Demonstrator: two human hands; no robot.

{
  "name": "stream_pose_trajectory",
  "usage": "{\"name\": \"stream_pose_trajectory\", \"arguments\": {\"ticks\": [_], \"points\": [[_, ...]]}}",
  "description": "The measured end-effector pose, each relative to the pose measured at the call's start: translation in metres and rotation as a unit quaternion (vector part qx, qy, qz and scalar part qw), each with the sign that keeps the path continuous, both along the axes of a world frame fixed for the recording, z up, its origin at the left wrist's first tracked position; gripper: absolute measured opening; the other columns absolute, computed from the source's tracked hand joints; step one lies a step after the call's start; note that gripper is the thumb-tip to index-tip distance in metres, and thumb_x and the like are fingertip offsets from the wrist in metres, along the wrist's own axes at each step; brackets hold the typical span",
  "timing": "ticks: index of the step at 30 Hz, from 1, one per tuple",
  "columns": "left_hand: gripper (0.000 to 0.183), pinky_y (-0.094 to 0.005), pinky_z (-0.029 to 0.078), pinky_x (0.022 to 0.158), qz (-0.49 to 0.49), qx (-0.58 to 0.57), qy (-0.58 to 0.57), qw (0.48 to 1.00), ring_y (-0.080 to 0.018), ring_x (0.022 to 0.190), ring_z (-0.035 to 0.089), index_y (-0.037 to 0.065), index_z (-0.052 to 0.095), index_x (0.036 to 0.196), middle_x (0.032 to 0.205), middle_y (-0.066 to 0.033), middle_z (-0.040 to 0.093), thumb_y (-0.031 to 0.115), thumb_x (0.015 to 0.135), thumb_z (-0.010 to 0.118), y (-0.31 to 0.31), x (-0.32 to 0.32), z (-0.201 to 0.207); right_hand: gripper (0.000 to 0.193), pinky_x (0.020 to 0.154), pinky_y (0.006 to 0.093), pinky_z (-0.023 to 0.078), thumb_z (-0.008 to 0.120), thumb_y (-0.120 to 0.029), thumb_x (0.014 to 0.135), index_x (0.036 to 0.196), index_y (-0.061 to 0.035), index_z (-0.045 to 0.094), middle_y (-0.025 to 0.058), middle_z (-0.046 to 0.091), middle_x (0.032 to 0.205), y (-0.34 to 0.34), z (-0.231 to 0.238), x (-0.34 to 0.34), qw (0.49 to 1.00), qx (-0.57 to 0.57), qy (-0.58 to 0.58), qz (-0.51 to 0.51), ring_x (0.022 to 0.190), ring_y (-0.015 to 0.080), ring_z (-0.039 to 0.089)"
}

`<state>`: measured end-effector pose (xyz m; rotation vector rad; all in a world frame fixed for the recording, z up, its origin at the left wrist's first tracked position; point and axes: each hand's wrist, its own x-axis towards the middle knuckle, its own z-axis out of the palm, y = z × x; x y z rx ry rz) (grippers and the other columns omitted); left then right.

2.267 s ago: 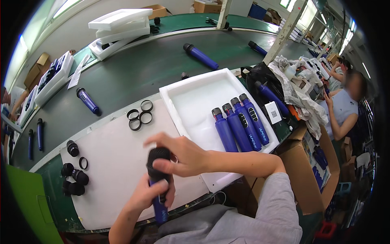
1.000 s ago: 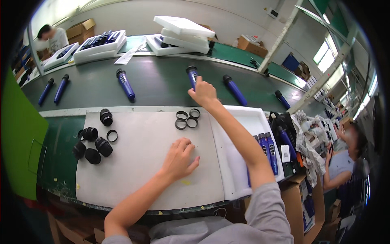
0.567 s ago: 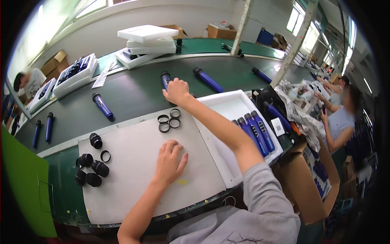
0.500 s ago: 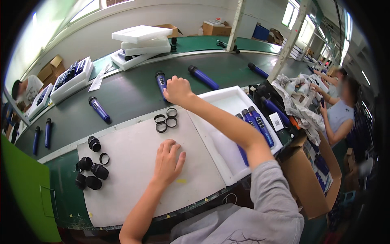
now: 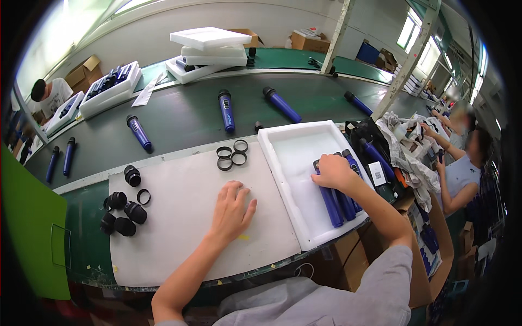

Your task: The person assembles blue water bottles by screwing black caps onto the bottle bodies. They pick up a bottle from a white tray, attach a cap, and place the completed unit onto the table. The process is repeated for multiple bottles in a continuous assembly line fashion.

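Note:
My left hand (image 5: pixel 231 211) lies palm down on the pale work sheet (image 5: pixel 179 244), fingers spread, holding nothing. My right hand (image 5: pixel 335 174) is over the white foam tray (image 5: pixel 302 220), its fingers curled round the upper end of a blue microphone (image 5: pixel 330 207). Other blue microphones (image 5: pixel 350 161) lie side by side with it, partly hidden under the hand. Beyond my left hand, several black rings (image 5: pixel 239 157) sit together on the sheet. At the sheet's left edge are several black microphone heads (image 5: pixel 135 213) and a single black ring (image 5: pixel 143 196).
On the dark conveyor belt (image 5: pixel 185 117) lie blue microphones (image 5: pixel 226 111), spaced apart. White foam boxes (image 5: pixel 212 51) are stacked on the far side. A black bin (image 5: pixel 372 146), a cardboard box (image 5: pixel 443 255) and a metal post (image 5: pixel 408 60) stand right. Other people sit along the line.
My right hand has gone from the microphone on the belt to those in the foam tray, leaving that one on the belt. My left hand stays on the sheet; the view has shifted slightly.

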<state>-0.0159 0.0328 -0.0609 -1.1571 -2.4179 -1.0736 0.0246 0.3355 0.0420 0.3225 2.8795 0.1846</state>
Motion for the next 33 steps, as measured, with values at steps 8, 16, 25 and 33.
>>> {"name": "stream_pose_trajectory", "arguments": {"ticks": [8, 16, 25, 33], "points": [[0.031, -0.0435, 0.044, 0.1, -0.031, 0.099, -0.095, 0.99, -0.0369, 0.115, 0.055, -0.004, 0.059, 0.115, 0.118, -0.0204, 0.058, 0.02, 0.095, 0.057, -0.006, 0.002, 0.012, 0.044, 0.067, 0.0407, 0.053, 0.063, -0.037, 0.089, 0.096, 0.0067, 0.061, 0.021, 0.067, 0.075, -0.028, 0.054, -0.009, 0.967, -0.193, 0.167, 0.024, 0.069, 0.0317, 0.066], [0.079, -0.0474, 0.051, 0.098, -0.237, 0.351, -0.567, 0.706, -0.0314, 0.103, 0.067, -0.001, 0.055, 0.122, 0.112, -0.0184, 0.064, 0.07, 0.101, 0.027, 0.001, 0.01, 0.022, 0.045, 0.053, 0.031, 0.049, 0.062, -0.037, 0.098, 0.11, 0.0054, 0.052, 0.0132, 0.069, 0.08, -0.112, 0.012, -0.017, 0.856, -0.502, 0.066, 0.106, 0.06, 0.0154, 0.063], [0.059, -0.0333, 0.051, 0.042, -0.073, 0.316, -0.644, 0.693, -0.0178, 0.047, 0.058, 0.002, 0.054, 0.101, 0.07, -0.0077, 0.057, 0.06, 0.102, 0.043, -0.01, -0.002, 0.03, 0.043, 0.061, 0.0354, 0.05, 0.043, -0.034, 0.106, 0.092, 0.0025, 0.061, 0.0126, 0.067, 0.075, -0.137, -0.019, -0.051, 0.849, -0.503, 0.028, 0.161, 0.061, 0.0205, 0.063], [0.054, -0.0326, 0.052, 0.042, -0.013, 0.323, -0.652, 0.686, -0.0175, 0.048, 0.059, 0.001, 0.051, 0.11, 0.07, -0.0076, 0.057, 0.054, 0.103, 0.047, -0.009, 0.0, 0.028, 0.049, 0.063, 0.0375, 0.05, 0.04, -0.038, 0.107, 0.092, 0.0014, 0.065, 0.0161, 0.068, 0.076, -0.138, -0.049, -0.051, 0.825, -0.542, 0.035, 0.154, 0.06, 0.0251, 0.063]]}}
